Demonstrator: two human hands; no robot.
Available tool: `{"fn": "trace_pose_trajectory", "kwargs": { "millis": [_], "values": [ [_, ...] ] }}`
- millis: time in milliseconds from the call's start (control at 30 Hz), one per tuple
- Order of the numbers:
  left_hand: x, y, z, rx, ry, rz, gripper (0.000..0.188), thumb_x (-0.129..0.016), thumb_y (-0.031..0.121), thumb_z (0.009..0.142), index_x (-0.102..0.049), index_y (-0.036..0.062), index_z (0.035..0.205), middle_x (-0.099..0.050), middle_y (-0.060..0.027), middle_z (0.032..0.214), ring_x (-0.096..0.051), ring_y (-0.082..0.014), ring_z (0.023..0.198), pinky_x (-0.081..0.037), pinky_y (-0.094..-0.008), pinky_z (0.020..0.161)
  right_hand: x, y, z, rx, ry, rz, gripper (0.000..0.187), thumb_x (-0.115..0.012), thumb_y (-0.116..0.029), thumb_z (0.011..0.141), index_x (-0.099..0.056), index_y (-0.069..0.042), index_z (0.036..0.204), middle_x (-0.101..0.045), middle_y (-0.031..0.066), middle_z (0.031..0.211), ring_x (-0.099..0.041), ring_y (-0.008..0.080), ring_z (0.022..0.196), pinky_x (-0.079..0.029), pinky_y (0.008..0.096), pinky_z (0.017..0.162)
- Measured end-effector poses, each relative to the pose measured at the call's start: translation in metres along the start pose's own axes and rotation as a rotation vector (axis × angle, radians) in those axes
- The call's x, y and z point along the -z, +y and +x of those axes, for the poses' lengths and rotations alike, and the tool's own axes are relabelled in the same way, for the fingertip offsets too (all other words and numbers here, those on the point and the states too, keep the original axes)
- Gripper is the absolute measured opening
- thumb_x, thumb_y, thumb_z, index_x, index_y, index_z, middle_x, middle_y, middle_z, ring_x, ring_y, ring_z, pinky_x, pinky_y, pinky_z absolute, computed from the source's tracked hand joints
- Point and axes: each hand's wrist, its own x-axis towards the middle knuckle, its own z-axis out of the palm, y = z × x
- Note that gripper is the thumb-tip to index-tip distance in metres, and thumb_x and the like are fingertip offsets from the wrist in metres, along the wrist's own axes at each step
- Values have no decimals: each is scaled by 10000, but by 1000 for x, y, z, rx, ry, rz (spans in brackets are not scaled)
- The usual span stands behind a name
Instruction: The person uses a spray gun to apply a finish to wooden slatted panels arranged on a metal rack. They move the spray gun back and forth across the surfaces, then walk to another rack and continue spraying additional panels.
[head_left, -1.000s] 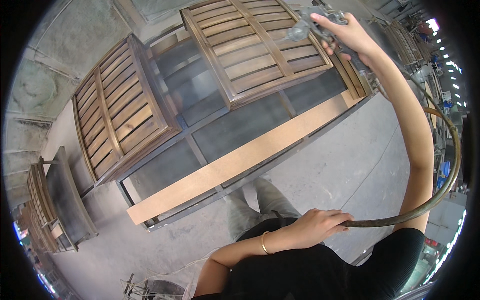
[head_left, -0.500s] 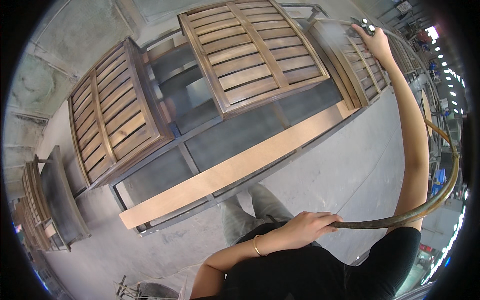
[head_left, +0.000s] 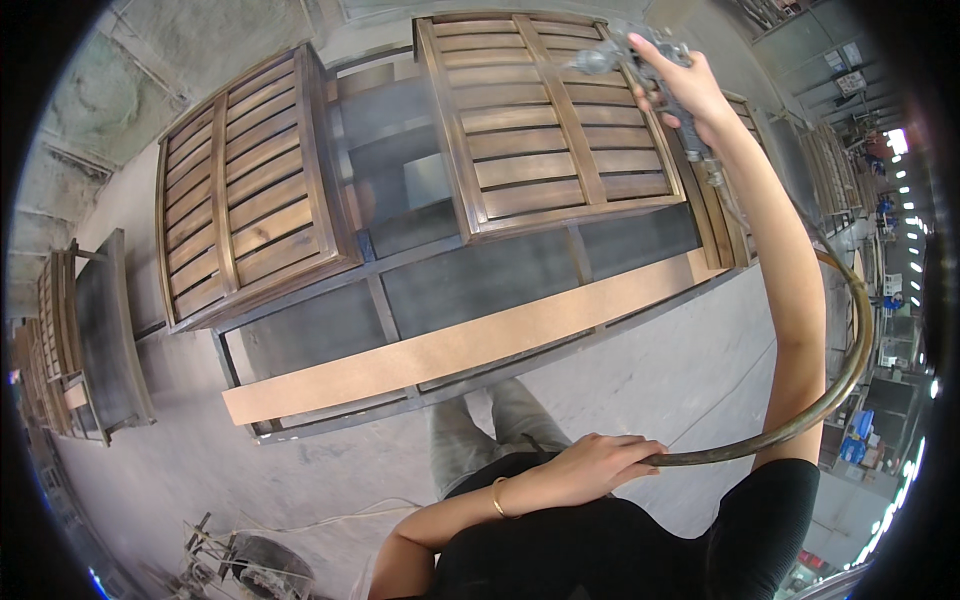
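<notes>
My right hand is closed around the grip of a spray gun, held out over the far right corner of a brown slatted wood panel. The gun's nozzle points left, across the slats. From its base a hose loops down along my right arm. Close to my waist, my left hand has its fingers wrapped over that hose. A second slatted wood panel rests to the left. Part of a third wooden piece shows behind my right wrist.
A dark metal frame supports the panels, with a pale flat board along its near edge. More wooden pieces stand at the far left beside a dark board. A round dark container sits on the floor behind me, at lower left.
My right hand has moved left with the spray gun, from the right-hand piece to the middle panel. My left hand keeps its hold on the hose. The whole view has turned slightly.
</notes>
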Motion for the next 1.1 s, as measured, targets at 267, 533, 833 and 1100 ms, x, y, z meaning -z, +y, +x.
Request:
{"fn": "trace_pose_trajectory", "kwargs": {
  "millis": [267, 533, 833, 1100],
  "values": [
    [7, -13, 1, 75, -16, -31, 282, -585, 242, 935, -606, 40, 1131, -661, -131, 940, -649, -307, 739, -512, -380, 676, 133, 83, 74, -63, 338, -528, 569, -752, -493, 770, -649, 60, 853, -656, 103, 733, -647, 196, 681, -509, 374, 625],
    [6, -22, 8, 162, -44, -76, 293, -552, 293, 947, -595, 74, 1137, -655, -116, 939, -645, -301, 804, -528, -392, 707, 131, 104, 104, 104, 513, -583, 520, -719, -517, 799, -647, -14, 687, -608, 60, 558, -567, 137, 441, -367, 292, 346],
    [-9, -23, 24, 118, 104, -49, 306, -593, 246, 931, -609, 25, 1143, -667, -134, 925, -656, -311, 773, -520, -381, 709, -6, 19, 83, 45, -55, 136, 419, -684, -467, 857, -619, -55, 903, -652, 67, 682, -615, 115, 546, -336, 226, 340],
    [-9, -28, 31, 190, 139, -75, 315, -599, 240, 931, -609, 19, 1154, -669, -148, 896, -658, -313, 767, -522, -375, 696, 21, 62, 145, 98, 152, -123, 410, -709, -455, 837, -645, -51, 813, -630, 48, 613, -595, 112, 488, -345, 241, 347]
  ]
}}
